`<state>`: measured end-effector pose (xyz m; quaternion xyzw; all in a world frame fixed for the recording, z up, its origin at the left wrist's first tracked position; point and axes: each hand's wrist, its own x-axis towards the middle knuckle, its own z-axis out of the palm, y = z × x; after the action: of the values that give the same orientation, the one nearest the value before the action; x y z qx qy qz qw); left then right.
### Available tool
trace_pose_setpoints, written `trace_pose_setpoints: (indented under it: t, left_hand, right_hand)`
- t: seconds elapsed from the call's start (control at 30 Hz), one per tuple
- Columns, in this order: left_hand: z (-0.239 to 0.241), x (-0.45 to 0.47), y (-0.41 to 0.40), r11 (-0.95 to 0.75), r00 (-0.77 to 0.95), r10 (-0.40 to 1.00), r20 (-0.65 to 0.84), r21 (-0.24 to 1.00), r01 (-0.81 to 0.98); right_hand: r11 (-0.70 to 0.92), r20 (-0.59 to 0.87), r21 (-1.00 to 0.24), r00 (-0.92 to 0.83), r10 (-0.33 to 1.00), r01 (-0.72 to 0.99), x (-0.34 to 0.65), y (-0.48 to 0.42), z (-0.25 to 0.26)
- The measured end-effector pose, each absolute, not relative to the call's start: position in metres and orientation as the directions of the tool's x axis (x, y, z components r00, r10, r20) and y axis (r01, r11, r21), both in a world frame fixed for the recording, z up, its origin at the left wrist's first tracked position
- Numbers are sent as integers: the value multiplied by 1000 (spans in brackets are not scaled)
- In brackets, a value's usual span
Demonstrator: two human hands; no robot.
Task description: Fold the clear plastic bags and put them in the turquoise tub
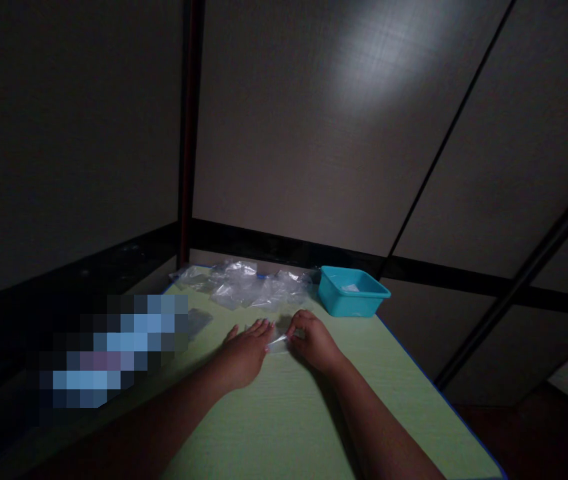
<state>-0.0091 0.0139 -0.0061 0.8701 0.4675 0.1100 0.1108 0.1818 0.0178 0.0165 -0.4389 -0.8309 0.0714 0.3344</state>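
A small clear plastic bag (278, 344) lies on the pale green table (264, 427), partly covered by my hands. My left hand (249, 350) rests flat with its fingers stretched out over the bag's left side. At the bag's right side, my right hand (314, 340) pinches its edge between thumb and fingertips, and that edge looks slightly lifted. Beyond both hands, several crumpled clear plastic bags (264, 287) are spread along the table's far side.
A turquoise plastic basket (354, 303) with something pale inside stands at the far right corner. Another clear plastic piece (198, 323) lies left of my left hand, beside a blurred-out patch. Panelled walls (294, 147) rise behind the table, whose blue edge (434, 385) runs along the right.
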Motion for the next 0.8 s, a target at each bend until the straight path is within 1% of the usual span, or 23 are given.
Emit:
trace_pose_setpoints:
  t: [0.2,0.33,0.57,0.8]
  left_hand:
    - [-6,-9,15,-541,547,834,70,298,786]
    - [-4,-8,13,-541,545,835,75,300,786]
    - [-4,-8,11,-540,537,838,93,282,793]
    - [-3,-8,11,-530,528,845,89,278,801]
  right_hand:
    - [579,460,-345,-404,790,739,182,11,23]
    - [611,477,-305,-438,762,730,178,5,28]
    - [644,469,-196,-506,724,740,171,10,23]
    - [627,486,-159,-492,722,763,171,12,22]
